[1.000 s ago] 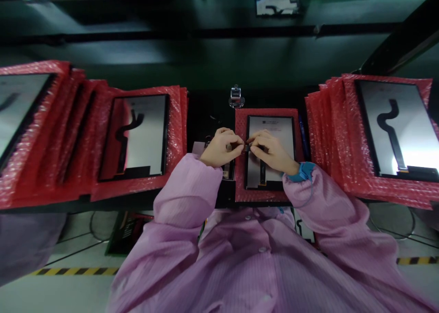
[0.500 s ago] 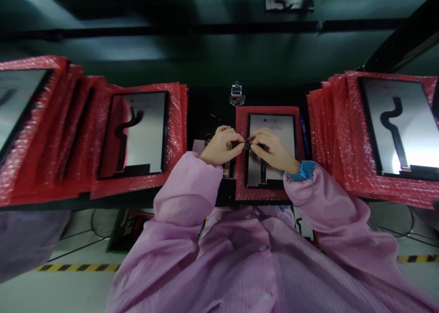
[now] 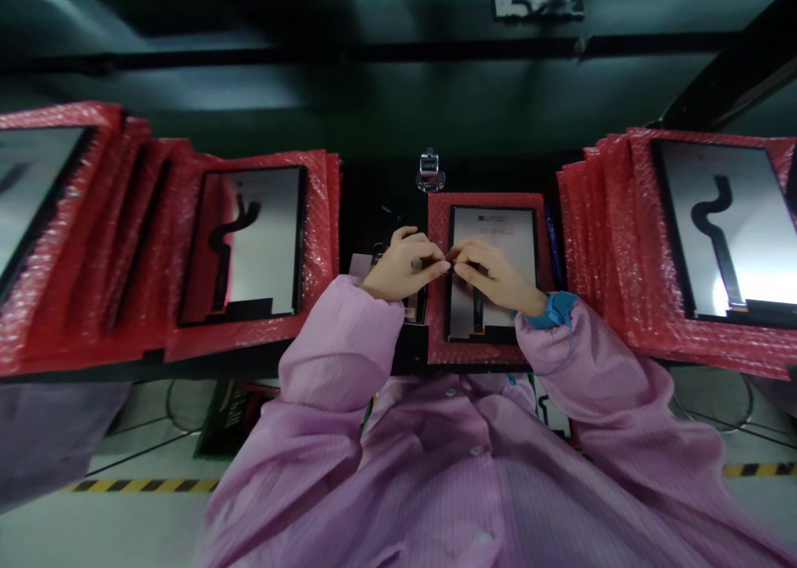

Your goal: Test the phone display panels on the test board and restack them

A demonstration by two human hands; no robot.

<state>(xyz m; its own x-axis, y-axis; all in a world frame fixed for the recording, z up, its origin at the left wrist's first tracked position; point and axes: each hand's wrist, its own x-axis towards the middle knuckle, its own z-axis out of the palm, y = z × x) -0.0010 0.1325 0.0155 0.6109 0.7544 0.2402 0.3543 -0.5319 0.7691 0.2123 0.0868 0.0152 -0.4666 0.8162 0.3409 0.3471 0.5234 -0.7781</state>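
Note:
A display panel [image 3: 491,223] with a silvery back and black edges lies face down on a red bubble-wrap sleeve [image 3: 437,335]. Its dark flex cable [image 3: 478,309] runs up from the bottom edge and passes under my right hand [image 3: 491,273]. The right thumb and forefinger are closed in a pinch at the panel's left edge, on what appears to be the cable's end, mostly covered by fingers. My left hand [image 3: 404,265] meets it tip to tip, also pinching; what lies in its fingertips is too small to make out. A small round object [image 3: 417,265] shows at the left fingers.
Panels in red bubble sleeves stand in stacks at left [image 3: 249,244] and right [image 3: 728,227]. A metal counter [image 3: 429,172] sits behind the sleeve. A blue pen [image 3: 553,240] lies beside it. A green crate [image 3: 215,423] is below the bench.
My left fingertips have shifted slightly right, closer to the right ones. The small dark piece seen between them before is now mostly covered. The panel has not moved.

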